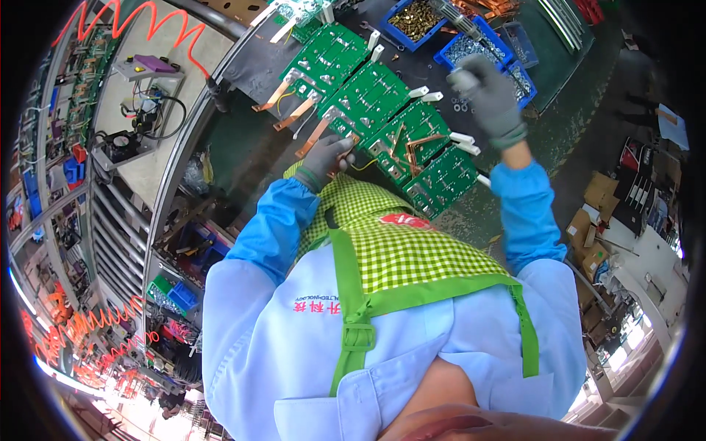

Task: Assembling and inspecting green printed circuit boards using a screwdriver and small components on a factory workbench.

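Note:
Several green circuit boards point(368, 99) lie in a slanting row on the dark bench, with white posts along their right edges. Copper strips point(294, 114) stick out from their left edges. My left hand point(326, 160), in a grey glove, is closed at the near end of a copper strip point(315, 137) beside the third board. Loose copper pieces point(412, 151) rest on that board. My right hand point(491, 99), also gloved, is raised over the bench beside the blue bins, fingers curled and slightly blurred. Something whitish shows at its fingertips; I cannot make out what.
Blue bins point(474, 50) of silvery hardware stand at the far right, next to a blue bin of brass-coloured parts point(415, 20). Loose washers point(460, 107) lie near my right hand. A metal frame rail point(187, 132) and a red coiled hose point(151, 26) are on the left.

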`<control>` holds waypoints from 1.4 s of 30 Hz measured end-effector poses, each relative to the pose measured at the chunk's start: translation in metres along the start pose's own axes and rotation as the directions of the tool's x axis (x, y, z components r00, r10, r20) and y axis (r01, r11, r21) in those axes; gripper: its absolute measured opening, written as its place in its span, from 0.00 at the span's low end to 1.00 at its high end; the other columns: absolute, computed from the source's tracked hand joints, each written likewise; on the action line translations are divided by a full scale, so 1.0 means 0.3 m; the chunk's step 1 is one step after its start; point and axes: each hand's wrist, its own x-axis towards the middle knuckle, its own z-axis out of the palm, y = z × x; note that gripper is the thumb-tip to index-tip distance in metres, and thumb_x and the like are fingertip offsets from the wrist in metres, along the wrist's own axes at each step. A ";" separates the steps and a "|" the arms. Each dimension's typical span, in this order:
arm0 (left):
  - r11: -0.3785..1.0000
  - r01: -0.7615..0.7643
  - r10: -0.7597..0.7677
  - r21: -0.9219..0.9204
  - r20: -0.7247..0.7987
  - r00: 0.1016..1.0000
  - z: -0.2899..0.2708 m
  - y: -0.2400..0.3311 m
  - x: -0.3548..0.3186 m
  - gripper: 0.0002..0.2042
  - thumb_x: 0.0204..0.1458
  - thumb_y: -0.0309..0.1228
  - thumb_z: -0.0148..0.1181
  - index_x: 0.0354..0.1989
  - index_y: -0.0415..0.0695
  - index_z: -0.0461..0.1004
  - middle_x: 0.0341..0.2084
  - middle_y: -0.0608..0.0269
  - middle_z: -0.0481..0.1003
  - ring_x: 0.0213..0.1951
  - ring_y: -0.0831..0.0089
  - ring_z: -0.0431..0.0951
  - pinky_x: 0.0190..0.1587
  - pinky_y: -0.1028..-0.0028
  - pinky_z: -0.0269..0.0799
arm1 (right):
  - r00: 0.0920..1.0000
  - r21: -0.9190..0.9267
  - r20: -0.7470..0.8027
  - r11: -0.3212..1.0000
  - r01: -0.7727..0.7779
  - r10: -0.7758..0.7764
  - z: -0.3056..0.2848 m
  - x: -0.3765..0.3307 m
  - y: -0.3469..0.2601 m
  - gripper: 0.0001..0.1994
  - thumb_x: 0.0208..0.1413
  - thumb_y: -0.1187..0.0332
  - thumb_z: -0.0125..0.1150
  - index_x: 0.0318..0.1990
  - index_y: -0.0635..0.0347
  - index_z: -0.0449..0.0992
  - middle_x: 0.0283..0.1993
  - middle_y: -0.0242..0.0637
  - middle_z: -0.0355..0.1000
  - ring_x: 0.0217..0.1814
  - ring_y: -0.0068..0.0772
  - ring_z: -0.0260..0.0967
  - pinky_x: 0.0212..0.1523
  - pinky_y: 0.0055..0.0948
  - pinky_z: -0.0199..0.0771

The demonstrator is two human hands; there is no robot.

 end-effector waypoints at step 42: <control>0.996 -0.013 0.024 -0.093 0.118 0.993 -0.007 -0.012 0.004 0.08 0.55 0.30 0.50 0.38 0.40 0.69 0.22 0.65 0.69 0.17 0.87 0.65 0.18 0.91 0.64 | 0.819 -0.333 0.390 0.765 0.552 -0.422 0.532 -0.166 0.102 0.07 0.47 0.67 0.57 0.35 0.55 0.71 0.36 0.40 0.67 0.38 0.44 0.67 0.36 0.37 0.69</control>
